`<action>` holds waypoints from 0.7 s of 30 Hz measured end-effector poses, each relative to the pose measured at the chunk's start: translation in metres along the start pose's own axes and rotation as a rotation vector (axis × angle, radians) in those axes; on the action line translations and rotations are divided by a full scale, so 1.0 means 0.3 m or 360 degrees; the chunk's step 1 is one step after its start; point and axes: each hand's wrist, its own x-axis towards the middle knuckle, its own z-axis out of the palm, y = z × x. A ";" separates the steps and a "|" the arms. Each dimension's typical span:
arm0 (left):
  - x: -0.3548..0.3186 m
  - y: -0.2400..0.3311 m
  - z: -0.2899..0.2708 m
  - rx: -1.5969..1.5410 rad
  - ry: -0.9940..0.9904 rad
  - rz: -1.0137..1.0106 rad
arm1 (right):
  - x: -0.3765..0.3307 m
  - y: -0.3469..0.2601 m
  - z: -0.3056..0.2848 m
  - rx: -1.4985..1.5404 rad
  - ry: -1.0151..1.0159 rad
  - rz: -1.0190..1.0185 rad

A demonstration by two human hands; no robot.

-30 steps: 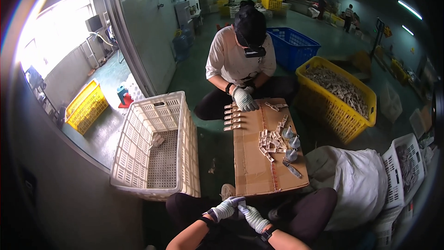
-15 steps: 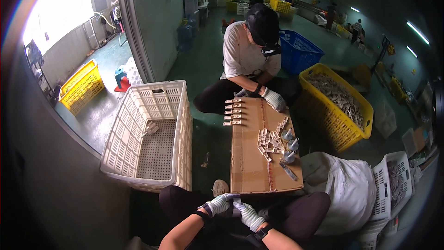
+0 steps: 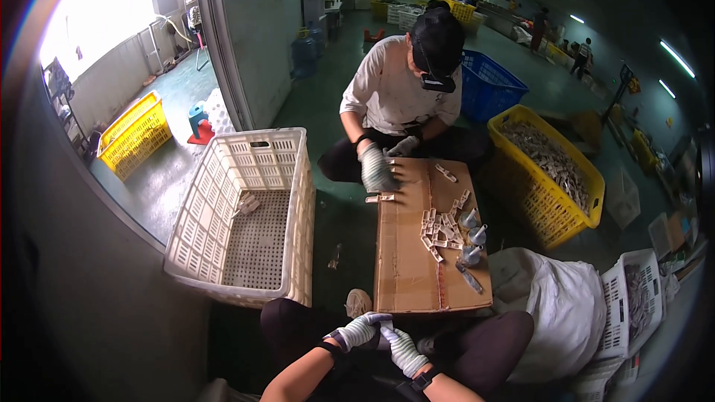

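Close to the near edge of the cardboard box [image 3: 406,268], my left hand [image 3: 359,330] and my right hand [image 3: 404,351] meet, both in striped work gloves. Their fingers are closed together around something small, mostly hidden, that I cannot make out. A pile of small beige slotted plastic parts [image 3: 441,232] lies on the box top. Beside it stand several grey nozzle-topped bottles [image 3: 471,254] and a dark, narrow tool [image 3: 467,277]. Across the box, a co-worker's gloved hand [image 3: 378,170], blurred, covers part of a row of these parts; one part [image 3: 380,199] shows at the left edge.
A white slatted crate [image 3: 294,253] with a few parts inside stands at left. A yellow basket [image 3: 547,208] full of parts is at right, a blue basket [image 3: 491,85] behind it. A white sack [image 3: 558,313] and a white crate [image 3: 633,298] lie near my right leg.
The co-worker's hand has swung left over the row of parts, hiding most of it. A single part now lies at the box's far right. My hands stay together, almost unmoved.
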 end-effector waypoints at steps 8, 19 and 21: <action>-0.027 0.011 0.054 0.0992 -0.0081 0.0332 | -0.043 -0.040 0.045 0.0233 0.0082 0.0025; -0.021 -0.045 -0.015 0.0748 0.0224 0.0323 | -0.040 -0.002 0.040 0.0020 0.0101 -0.0086; -0.009 -0.042 -0.040 0.0352 0.0235 0.0105 | -0.036 -0.004 0.039 -0.0096 0.0087 -0.0090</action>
